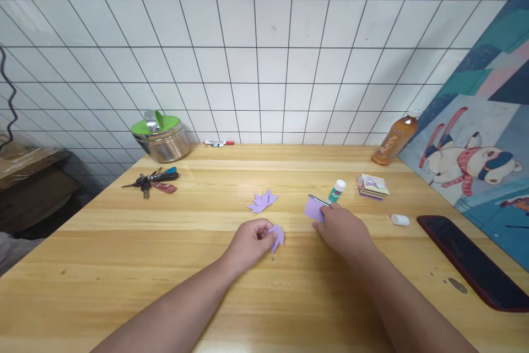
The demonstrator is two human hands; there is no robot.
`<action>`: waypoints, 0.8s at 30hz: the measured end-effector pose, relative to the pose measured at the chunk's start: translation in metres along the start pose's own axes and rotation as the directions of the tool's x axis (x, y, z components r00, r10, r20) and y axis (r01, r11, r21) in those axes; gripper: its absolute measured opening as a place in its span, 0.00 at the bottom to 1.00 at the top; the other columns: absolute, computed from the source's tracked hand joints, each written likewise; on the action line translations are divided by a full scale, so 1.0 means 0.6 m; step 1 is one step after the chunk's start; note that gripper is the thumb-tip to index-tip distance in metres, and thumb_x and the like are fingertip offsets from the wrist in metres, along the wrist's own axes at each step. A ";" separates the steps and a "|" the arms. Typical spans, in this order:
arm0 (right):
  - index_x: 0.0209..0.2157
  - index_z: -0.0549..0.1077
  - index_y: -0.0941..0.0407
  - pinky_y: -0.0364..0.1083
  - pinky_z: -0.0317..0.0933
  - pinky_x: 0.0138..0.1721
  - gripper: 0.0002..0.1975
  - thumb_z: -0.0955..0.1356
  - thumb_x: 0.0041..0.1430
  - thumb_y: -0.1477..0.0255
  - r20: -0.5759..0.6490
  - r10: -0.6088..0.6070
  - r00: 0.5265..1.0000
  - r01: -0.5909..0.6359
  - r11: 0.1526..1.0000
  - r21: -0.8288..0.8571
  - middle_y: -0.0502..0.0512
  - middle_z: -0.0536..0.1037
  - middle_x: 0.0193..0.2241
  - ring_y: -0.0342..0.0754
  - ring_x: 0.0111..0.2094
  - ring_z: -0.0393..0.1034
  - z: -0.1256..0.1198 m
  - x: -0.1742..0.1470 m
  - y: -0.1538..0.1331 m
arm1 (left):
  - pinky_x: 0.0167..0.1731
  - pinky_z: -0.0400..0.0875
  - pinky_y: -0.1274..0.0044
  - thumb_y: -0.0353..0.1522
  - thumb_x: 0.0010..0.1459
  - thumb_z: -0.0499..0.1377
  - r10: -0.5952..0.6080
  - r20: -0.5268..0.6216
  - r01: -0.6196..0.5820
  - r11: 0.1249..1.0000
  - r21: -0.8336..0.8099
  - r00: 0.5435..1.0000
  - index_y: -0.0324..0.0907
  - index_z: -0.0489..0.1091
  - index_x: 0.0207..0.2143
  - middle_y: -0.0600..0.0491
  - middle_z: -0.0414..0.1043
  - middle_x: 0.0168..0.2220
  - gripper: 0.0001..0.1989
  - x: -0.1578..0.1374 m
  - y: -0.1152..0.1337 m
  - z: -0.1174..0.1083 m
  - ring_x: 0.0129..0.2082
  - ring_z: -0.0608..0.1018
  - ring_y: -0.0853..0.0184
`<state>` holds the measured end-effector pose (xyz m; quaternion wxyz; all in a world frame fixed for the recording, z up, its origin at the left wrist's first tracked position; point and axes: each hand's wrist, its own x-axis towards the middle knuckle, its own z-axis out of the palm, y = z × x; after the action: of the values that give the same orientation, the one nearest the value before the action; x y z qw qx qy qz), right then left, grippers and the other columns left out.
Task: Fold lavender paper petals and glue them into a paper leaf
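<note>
My left hand (253,242) pinches a small folded piece of purple paper (278,236) between thumb and fingers, just above the tabletop. Over to the right, my right hand (345,230) has its fingers closed at a slim grey metallic tool (319,200); its kind cannot be made out. The tool lies along the top edge of a flat purple paper sheet (313,210), which the fingers partly cover. Behind the left hand lies a folded purple paper shape with several points (263,201). A white-and-green glue stick (336,191) stands uncapped beyond the right hand's fingers.
A pad of paper (372,186), a white cap (400,220) and a dark phone (471,259) lie at the right. A tea bottle (395,141) stands behind them. Keys (155,181), a green-lidded steel pot (162,138) and markers (219,143) sit left and back.
</note>
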<state>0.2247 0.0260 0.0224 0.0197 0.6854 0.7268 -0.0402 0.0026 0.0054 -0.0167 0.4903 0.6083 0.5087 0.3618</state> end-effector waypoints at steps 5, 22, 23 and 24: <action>0.37 0.71 0.56 0.47 0.59 0.31 0.13 0.61 0.59 0.64 -0.103 -0.001 0.995 -0.001 1.000 -0.012 0.60 0.72 0.38 0.54 0.39 0.69 0.019 0.003 0.004 | 0.22 0.61 0.79 0.37 0.48 0.58 0.011 0.017 -0.011 1.000 0.013 1.000 0.40 0.72 0.24 0.54 0.71 0.20 0.09 -0.001 0.000 0.000 0.21 0.71 0.68; 0.32 0.73 0.53 0.43 0.54 0.27 0.16 0.57 0.62 0.64 -0.151 -0.064 0.986 0.066 0.998 0.004 0.54 0.75 0.33 0.48 0.34 0.70 0.028 0.011 0.024 | 0.24 0.61 0.80 0.36 0.52 0.56 0.003 0.046 -0.006 0.999 0.050 0.999 0.38 0.70 0.25 0.53 0.71 0.22 0.11 0.000 0.003 0.001 0.22 0.70 0.70; 0.33 0.73 0.53 0.43 0.54 0.27 0.16 0.57 0.62 0.64 -0.148 -0.061 0.987 0.063 0.998 0.012 0.54 0.75 0.33 0.48 0.34 0.70 0.027 0.011 0.025 | 0.24 0.61 0.80 0.36 0.52 0.55 0.001 0.050 -0.004 0.999 0.052 0.999 0.38 0.69 0.25 0.53 0.71 0.22 0.11 0.000 0.003 0.001 0.22 0.70 0.70; 0.33 0.73 0.53 0.43 0.54 0.28 0.15 0.58 0.62 0.63 -0.147 -0.059 0.987 0.063 0.998 0.024 0.54 0.75 0.33 0.48 0.34 0.70 0.026 0.011 0.025 | 0.24 0.61 0.80 0.36 0.52 0.55 0.000 0.054 -0.003 0.999 0.054 0.999 0.38 0.69 0.25 0.53 0.71 0.22 0.10 0.001 0.002 0.001 0.22 0.70 0.70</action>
<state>0.2390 0.0322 0.0058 -0.0449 0.6642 0.7462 -0.0009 0.0035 0.0057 -0.0158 0.4867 0.6313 0.5045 0.3318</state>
